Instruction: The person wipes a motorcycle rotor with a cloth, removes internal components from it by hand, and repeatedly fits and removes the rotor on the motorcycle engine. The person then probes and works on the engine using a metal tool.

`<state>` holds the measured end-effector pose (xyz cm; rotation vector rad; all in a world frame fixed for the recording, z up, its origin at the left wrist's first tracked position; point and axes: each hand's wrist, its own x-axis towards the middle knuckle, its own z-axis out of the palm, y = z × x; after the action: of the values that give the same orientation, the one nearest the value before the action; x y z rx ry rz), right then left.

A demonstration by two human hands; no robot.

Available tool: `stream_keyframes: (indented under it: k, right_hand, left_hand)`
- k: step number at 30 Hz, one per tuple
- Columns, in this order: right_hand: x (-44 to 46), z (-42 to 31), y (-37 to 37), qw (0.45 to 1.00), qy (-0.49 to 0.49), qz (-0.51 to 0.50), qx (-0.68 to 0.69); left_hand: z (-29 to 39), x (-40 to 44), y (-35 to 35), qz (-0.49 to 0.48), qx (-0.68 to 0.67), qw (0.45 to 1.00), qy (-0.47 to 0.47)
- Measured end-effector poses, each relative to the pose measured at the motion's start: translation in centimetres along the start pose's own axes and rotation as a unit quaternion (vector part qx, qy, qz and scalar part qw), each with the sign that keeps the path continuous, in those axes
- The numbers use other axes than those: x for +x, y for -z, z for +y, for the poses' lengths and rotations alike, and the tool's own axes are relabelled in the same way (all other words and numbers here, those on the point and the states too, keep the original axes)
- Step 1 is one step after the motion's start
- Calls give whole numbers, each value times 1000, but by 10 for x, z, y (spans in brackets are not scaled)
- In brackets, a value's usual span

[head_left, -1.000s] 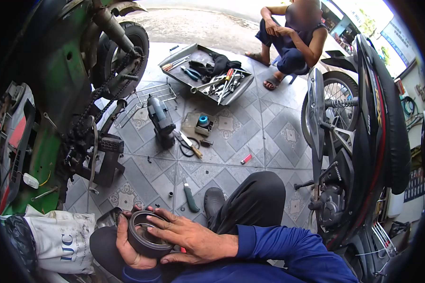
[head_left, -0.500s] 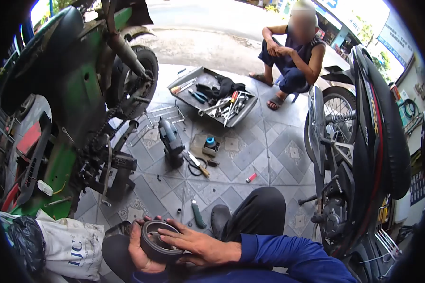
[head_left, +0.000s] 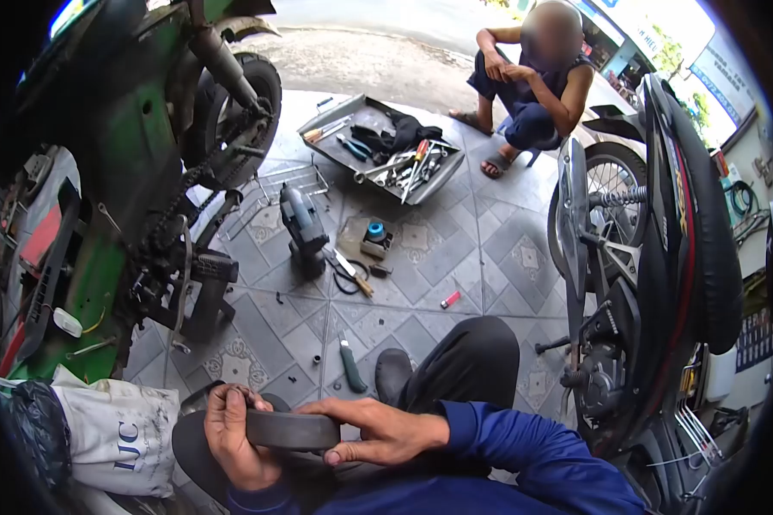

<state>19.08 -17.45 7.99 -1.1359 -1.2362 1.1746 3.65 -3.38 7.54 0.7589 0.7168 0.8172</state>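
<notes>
A dark, thick ring-shaped part (head_left: 294, 431) is held edge-on above my lap, its outer rim facing me. My left hand (head_left: 239, 436) grips its left end, with the fingers bent over the edge. At its right end, my right hand (head_left: 376, 431) has its fingers behind the upper edge and its thumb at the lower right. The inside of the ring is hidden from view. A green-handled knife (head_left: 350, 367) lies on the tiles just beyond my hands, near my shoe (head_left: 392, 375).
A tool tray (head_left: 383, 148) stands ahead, with a grey power tool (head_left: 302, 225), scissors (head_left: 347, 273) and a red lighter (head_left: 450, 299) nearer. Motorcycles flank me: green frame (head_left: 116, 154) left, black one (head_left: 631, 257) right. A person (head_left: 532, 94) squats beyond. A white bag (head_left: 120, 433) sits left.
The ring has tipped from showing its open centre to edge-on. My left fingers have come up over its edge, and my right fingers have moved from across its opening to the right end.
</notes>
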Motion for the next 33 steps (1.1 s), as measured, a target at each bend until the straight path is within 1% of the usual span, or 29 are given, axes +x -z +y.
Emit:
stream_keyframes:
  k: [2,3,4,5,8,9,12,13,15,16,18,19,21,25,27,28,29,30,31,32,33]
  right_hand:
    - [0,4,-1,1000,12,0,-29]
    - [1,5,-1,999,4,-1,-35]
    - [-1,6,-4,999,-9,1,-36]
    - [0,4,-4,1000,-1,8,-18]
    - [1,-1,-1,999,-47,-5,-3]
    - [0,7,-5,999,13,17,-25]
    - [-3,1,-5,997,-69,-7,-20]
    - [-2,4,-5,997,-66,-7,-23]
    - [-1,16,-10,999,14,27,-17]
    - [-1,17,-10,999,11,28,-15]
    - [-1,20,-10,996,46,46,-53]
    - [-2,18,-9,997,45,47,-52]
    - [-5,5,-6,999,-51,6,-10]
    - [-6,10,-8,999,-38,17,5]
    - [-5,13,-9,999,-3,30,-16]
    - [-5,12,-7,999,-2,29,-19]
    - [-5,11,-7,999,-19,20,-21]
    - [-6,9,-6,999,-37,10,-24]
    - [-7,11,-6,999,-37,9,-27]
    - [-7,15,-9,999,-48,17,-8]
    - [-7,17,-12,998,-57,23,12]
  left_hand:
    - [-3,3,5,-5,5,1000,4]
    - [-4,5,6,9,12,1000,6]
    - [-6,6,9,9,14,1000,8]
    - [-6,8,7,22,12,1000,17]
    - [-5,5,5,44,0,998,38]
    - [-5,5,4,43,-18,998,32]
    - [-6,5,10,38,5,998,44]
    - [-6,8,11,36,4,999,40]
    - [-8,8,13,41,44,997,43]
    - [-9,8,12,42,45,997,47]
    - [-7,8,10,42,39,998,40]
    - [-8,8,11,43,40,997,41]
    - [-9,6,10,42,46,997,46]
    - [-10,7,13,43,30,997,53]
    - [-7,7,10,34,15,998,54]
    - [-8,9,15,33,13,998,52]
    - [-9,12,25,24,115,993,-8]
    - [-10,12,30,16,214,974,-67]
    - [3,10,15,59,443,856,-259]
    - [29,7,-7,98,628,647,-421]
    - [52,7,-24,86,662,541,-511]
